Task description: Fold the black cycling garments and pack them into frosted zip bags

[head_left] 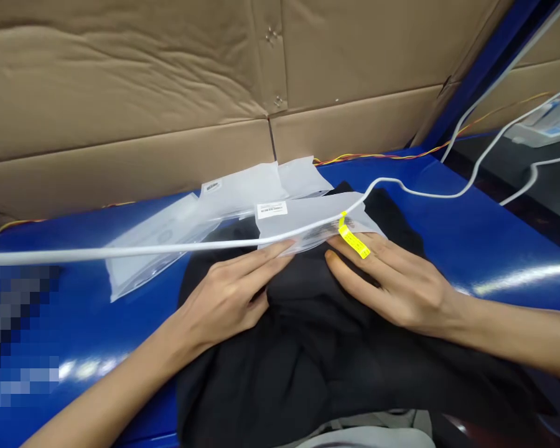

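Black fabric, seemingly a garment (303,361), is spread in front of me and over the table's near edge. On its far part lies a frosted plastic bag (317,208) with a white barcode label (271,210). My left hand (238,287) rests on the fabric, fingers stretched out, tips at the bag's near edge. Opposite it, my right hand (396,283) lies with extended fingers over the bag's near right side, the thumb on the fabric. A yellow tag (353,241) hangs from the white cable, in front of my right fingers.
A white cable (191,247) crosses the view in front of the bag. Other frosted bags (242,190) lie farther back on the blue table (476,249). Cardboard (121,81) walls the back, with twisted wires (378,155) along its foot. A white device (546,124) stands at right.
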Tool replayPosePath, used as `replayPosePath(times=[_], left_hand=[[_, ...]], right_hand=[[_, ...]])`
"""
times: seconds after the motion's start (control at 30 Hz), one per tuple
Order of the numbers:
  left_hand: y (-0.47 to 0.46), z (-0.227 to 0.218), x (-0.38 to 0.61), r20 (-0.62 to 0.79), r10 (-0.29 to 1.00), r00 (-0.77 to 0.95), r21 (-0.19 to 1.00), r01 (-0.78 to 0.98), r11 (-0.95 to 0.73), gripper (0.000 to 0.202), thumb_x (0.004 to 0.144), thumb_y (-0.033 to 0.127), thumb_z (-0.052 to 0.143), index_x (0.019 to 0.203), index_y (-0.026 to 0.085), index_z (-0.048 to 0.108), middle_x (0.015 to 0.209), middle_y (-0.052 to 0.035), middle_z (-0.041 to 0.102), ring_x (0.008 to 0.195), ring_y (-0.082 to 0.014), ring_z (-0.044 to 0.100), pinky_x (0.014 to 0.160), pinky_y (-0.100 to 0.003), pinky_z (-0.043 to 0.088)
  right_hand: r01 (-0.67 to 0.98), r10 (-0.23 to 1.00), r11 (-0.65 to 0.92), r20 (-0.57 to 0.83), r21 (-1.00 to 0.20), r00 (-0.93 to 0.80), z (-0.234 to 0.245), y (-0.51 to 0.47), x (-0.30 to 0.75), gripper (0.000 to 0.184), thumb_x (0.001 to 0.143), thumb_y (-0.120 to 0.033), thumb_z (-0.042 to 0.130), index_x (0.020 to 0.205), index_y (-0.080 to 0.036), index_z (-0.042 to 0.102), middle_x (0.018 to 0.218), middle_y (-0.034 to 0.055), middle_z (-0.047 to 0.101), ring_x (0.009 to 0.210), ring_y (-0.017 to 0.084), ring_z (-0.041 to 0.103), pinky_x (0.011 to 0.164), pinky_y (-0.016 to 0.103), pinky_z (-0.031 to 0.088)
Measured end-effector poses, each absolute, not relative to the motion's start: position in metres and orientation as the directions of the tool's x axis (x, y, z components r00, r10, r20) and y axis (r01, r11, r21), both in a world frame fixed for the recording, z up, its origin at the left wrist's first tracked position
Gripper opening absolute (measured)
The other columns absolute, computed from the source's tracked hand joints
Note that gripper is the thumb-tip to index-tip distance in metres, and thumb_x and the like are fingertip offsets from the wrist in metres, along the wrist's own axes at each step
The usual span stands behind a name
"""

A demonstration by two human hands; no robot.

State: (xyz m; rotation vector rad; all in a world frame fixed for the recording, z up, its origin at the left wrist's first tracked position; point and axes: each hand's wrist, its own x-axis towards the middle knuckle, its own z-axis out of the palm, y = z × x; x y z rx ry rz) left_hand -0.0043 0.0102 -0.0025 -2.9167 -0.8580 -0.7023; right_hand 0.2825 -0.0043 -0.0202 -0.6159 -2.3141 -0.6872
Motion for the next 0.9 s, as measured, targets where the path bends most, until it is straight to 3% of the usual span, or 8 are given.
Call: replayPosePath(times=[0.2, 0.33, 0.4, 0.5, 0.6, 0.73, 0.9], left_hand=[[0.009, -0.001, -0.003, 0.411, 0.511, 0.755, 0.094, 0.522, -0.848, 0.051, 0.095, 0.004, 0.053, 0.145, 0.013, 0.06, 0.155, -0.0101, 0.063, 0.14, -0.019, 0.064, 0.121, -0.025, 0.048], [0.01, -0.001, -0.004, 0.389, 0.5, 0.774, 0.057, 0.521, -0.852, 0.05, 0.097, 0.006, 0.051, 0.147, 0.011, 0.056, 0.155, -0.0131, 0.063, 0.142, -0.02, 0.063, 0.12, -0.028, 0.051], [0.01, 0.0, -0.005, 0.393, 0.471, 0.79, -0.012, 0.516, -0.856, 0.042, 0.1, 0.007, 0.048, 0.141, 0.011, 0.059, 0.15, -0.0149, 0.067, 0.137, -0.0213, 0.067, 0.116, -0.029, 0.055], [0.01, 0.004, -0.006, 0.444, 0.373, 0.815, -0.158, 0.481, -0.863, 0.023, 0.105, 0.008, 0.05, 0.122, 0.01, 0.066, 0.134, -0.0178, 0.076, 0.126, -0.0243, 0.074, 0.11, -0.032, 0.06], [0.008, 0.007, -0.005, 0.476, 0.315, 0.821, -0.227, 0.461, -0.858, 0.014, 0.103, 0.004, 0.055, 0.11, 0.007, 0.067, 0.124, -0.0209, 0.079, 0.118, -0.0276, 0.078, 0.106, -0.034, 0.063], [0.003, 0.008, -0.001, 0.521, 0.337, 0.784, -0.19, 0.492, -0.85, 0.018, 0.104, 0.004, 0.053, 0.113, 0.01, 0.068, 0.124, -0.0164, 0.08, 0.119, -0.026, 0.077, 0.106, -0.032, 0.063], [-0.001, 0.007, 0.0, 0.495, 0.5, 0.711, -0.044, 0.595, -0.803, 0.023, 0.109, 0.015, 0.051, 0.12, 0.016, 0.072, 0.12, -0.0057, 0.083, 0.109, -0.0206, 0.081, 0.102, -0.023, 0.064]], right_hand=[[0.524, 0.242, 0.793, 0.63, 0.311, -0.738, -0.02, 0.001, 0.291, 0.029, 0.1, 0.0, 0.054, 0.127, 0.004, 0.066, 0.128, 0.0306, 0.074, 0.134, 0.038, 0.067, 0.11, 0.05, 0.061], [0.456, 0.228, 0.849, 0.595, 0.266, -0.771, -0.021, 0.006, 0.296, 0.045, 0.101, -0.003, 0.057, 0.146, -0.008, 0.06, 0.142, 0.0254, 0.069, 0.141, 0.035, 0.061, 0.113, 0.051, 0.058], [0.432, 0.221, 0.867, 0.584, 0.249, -0.781, -0.021, 0.007, 0.296, 0.048, 0.102, -0.007, 0.061, 0.149, -0.015, 0.059, 0.148, 0.0235, 0.065, 0.141, 0.036, 0.061, 0.114, 0.054, 0.057], [0.412, 0.22, 0.877, 0.559, 0.245, -0.8, -0.021, 0.007, 0.296, 0.043, 0.102, -0.008, 0.059, 0.145, -0.008, 0.062, 0.15, 0.024, 0.063, 0.141, 0.038, 0.061, 0.115, 0.055, 0.056], [0.411, 0.247, 0.885, 0.528, 0.217, -0.812, -0.018, 0.009, 0.298, 0.041, 0.103, -0.005, 0.052, 0.143, -0.007, 0.063, 0.151, 0.0227, 0.063, 0.148, 0.035, 0.054, 0.117, 0.053, 0.055], [0.399, 0.27, 0.902, 0.505, 0.165, -0.82, -0.016, 0.011, 0.3, 0.041, 0.107, -0.006, 0.043, 0.143, -0.007, 0.062, 0.153, 0.0182, 0.062, 0.154, 0.031, 0.048, 0.122, 0.051, 0.051], [0.434, 0.253, 0.879, 0.577, 0.2, -0.777, -0.018, 0.011, 0.297, 0.036, 0.102, -0.001, 0.05, 0.134, -0.001, 0.067, 0.138, 0.0204, 0.072, 0.137, 0.032, 0.064, 0.117, 0.047, 0.055]])
